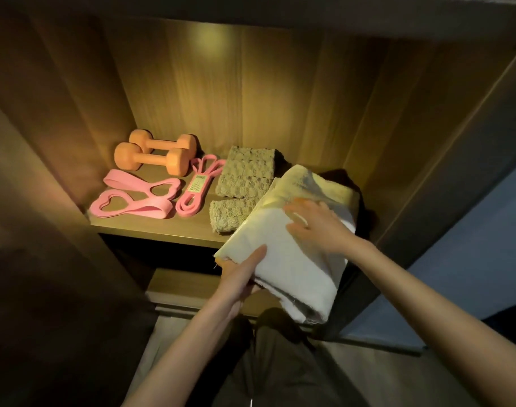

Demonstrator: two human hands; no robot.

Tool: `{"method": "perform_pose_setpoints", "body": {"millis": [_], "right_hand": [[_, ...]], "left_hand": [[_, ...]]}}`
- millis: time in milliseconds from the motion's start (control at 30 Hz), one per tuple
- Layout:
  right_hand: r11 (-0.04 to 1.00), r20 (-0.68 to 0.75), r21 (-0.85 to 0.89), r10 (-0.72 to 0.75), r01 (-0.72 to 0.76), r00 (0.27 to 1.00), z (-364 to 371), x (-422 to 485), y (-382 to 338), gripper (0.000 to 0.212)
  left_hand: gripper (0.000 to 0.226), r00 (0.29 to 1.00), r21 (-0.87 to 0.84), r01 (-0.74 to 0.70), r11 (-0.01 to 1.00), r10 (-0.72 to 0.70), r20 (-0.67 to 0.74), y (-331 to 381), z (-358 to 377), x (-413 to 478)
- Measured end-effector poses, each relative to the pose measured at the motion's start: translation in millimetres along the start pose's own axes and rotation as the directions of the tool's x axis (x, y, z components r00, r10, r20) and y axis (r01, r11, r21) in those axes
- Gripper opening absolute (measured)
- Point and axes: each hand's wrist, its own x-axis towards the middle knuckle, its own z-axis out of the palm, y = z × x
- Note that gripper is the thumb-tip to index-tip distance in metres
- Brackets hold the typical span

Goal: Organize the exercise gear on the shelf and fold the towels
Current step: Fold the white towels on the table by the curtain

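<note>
Head view, lower centre: left hand (241, 278) gripping the near left edge of a folded white towel (292, 268), thumb on top. Just above, right hand (315, 227) laid flat on it, fingers straight and spread. Towel half on the wooden shelf (162, 227), right of centre, left edge over two folded olive waffle towels (246, 171). Further left, pink resistance bands (154, 207); behind them, two orange dumbbells (152, 160).

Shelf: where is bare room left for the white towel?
Bare: a thin front strip before the pink bands, and a back gap between dumbbells and green towels. Elsewhere crowded; the white towel covers the right end.
</note>
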Motion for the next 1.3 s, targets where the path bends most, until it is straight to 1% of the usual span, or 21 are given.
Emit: {"method": "perform_pose_setpoints", "body": {"millis": [67, 133, 200, 267, 333, 400, 433, 533, 600, 667, 700, 733, 767, 800, 833, 900, 967, 1033, 1100, 1200, 1300], "right_hand": [[0.998, 0.089, -0.023, -0.061, 0.063, 0.994, 6.8, -22.4, -10.2, 0.054], [0.993, 0.163, -0.092, -0.060, 0.076, 0.985, 13.4, -39.8, -17.2, 0.067], [0.988, 0.164, -0.141, -0.042, 0.066, 0.986, 23.6, -53.2, -27.3, 0.077], [0.979, 0.138, -0.199, -0.020, 0.048, 0.990, 40.7, -62.8, -42.8, 0.092], [0.961, 0.087, -0.276, 0.021, 0.004, 0.996, 62.7, -66.9, -57.7, 0.103], [0.929, -0.016, -0.362, 0.070, -0.071, 0.997, 80.9, -65.5, -66.8, 0.104], [0.914, -0.055, -0.395, 0.082, -0.097, 0.995, 85.9, -63.5, -68.3, 0.101], [0.907, -0.090, -0.411, 0.061, -0.092, 0.994, 86.8, -57.0, -61.2, 0.084], [0.917, -0.087, -0.395, 0.026, -0.059, 0.996, 77.4, -56.4, -48.0, 0.084], [0.917, -0.091, -0.397, -0.010, -0.027, 0.996, 63.5, -58.7, -31.6, 0.090], [0.914, -0.093, -0.406, -0.019, -0.020, 0.996, 56.5, -60.5, -22.7, 0.091], [0.912, -0.094, -0.410, -0.017, -0.023, 0.995, 50.0, -62.0, -13.8, 0.090], [0.914, -0.097, -0.404, -0.004, -0.036, 0.995, 44.8, -63.4, -5.2, 0.090], [0.919, -0.102, -0.390, 0.012, -0.051, 0.995, 40.9, -64.5, 2.1, 0.089], [0.924, -0.102, -0.377, 0.023, -0.060, 0.995, 38.6, -65.3, 7.8, 0.088], [0.929, -0.082, -0.366, 0.025, -0.053, 0.996, 37.6, -65.6, 14.2, 0.090], [0.935, -0.077, -0.353, 0.012, -0.039, 0.997, 37.9, -64.7, 17.6, 0.091], [0.947, -0.098, -0.318, 0.001, -0.032, 0.995, 35.3, -63.8, 19.3, 0.089], [0.956, -0.115, -0.291, -0.012, -0.022, 0.993, 28.6, -62.8, 21.5, 0.085], [0.955, -0.142, -0.297, -0.029, -0.015, 0.989, 14.7, -60.8, 27.1, 0.079], [0.949, -0.128, -0.315, -0.045, 0.003, 0.991, 9.8, -56.7, 29.6, 0.075]], "left_hand": [[0.058, 0.997, -0.032, 0.026, 0.999, -0.024, 0.077, 3.1, -7.2, -2.0], [0.048, 0.989, -0.051, 0.046, 0.998, -0.038, 0.143, 8.7, -16.8, -3.1], [0.046, 0.990, 0.038, 0.033, 0.999, -0.038, 0.136, 12.2, -24.0, -3.9], [0.054, 0.992, 0.158, -0.013, 0.987, -0.007, 0.126, 13.4, -28.3, -2.8], [0.052, 0.987, 0.291, -0.056, 0.955, 0.009, 0.160, 16.7, -30.8, -3.7], [0.041, 0.980, 0.388, -0.093, 0.917, 0.015, 0.198, 22.7, -32.2, -8.7], [0.040, 0.978, 0.407, -0.101, 0.908, 0.015, 0.208, 24.3, -33.6, -9.9], [0.056, 0.968, 0.430, -0.091, 0.898, -0.022, 0.251, 25.9, -39.5, -12.2], [0.055, 0.971, 0.465, -0.103, 0.879, -0.013, 0.239, 26.6, -45.5, -13.4], [0.045, 0.985, 0.478, -0.153, 0.865, 0.096, 0.140, 30.1, -50.9, -12.9], [0.040, 0.976, 0.516, -0.213, 0.830, 0.199, 0.085, 31.7, -53.1, -10.5], [0.034, 0.944, 0.613, -0.291, 0.735, 0.325, 0.059, 33.4, -54.9, -5.7], [0.031, 0.894, 0.736, -0.354, 0.576, 0.440, 0.086, 34.7, -55.8, 1.0], [0.031, 0.840, 0.820, -0.406, 0.403, 0.518, 0.161, 35.6, -54.7, 8.2], [0.034, 0.792, 0.853, -0.457, 0.252, 0.552, 0.262, 36.4, -51.3, 16.3], [0.043, 0.723, 0.859, -0.511, -0.020, 0.531, 0.443, 35.0, -38.5, 35.4], [0.050, 0.722, 0.843, -0.470, -0.262, 0.436, 0.538, 33.7, -22.3, 52.6], [0.055, 0.741, 0.798, -0.414, -0.437, 0.348, 0.575, 33.2, -10.9, 68.3], [0.064, 0.773, 0.781, -0.361, -0.509, 0.306, 0.556, 37.0, -8.7, 80.6], [0.083, 0.811, 0.798, -0.294, -0.526, 0.304, 0.499, 52.8, -20.5, 93.6], [0.086, 0.842, 0.818, -0.241, -0.522, 0.307, 0.444, 73.0, -40.1, 105.7]]}}
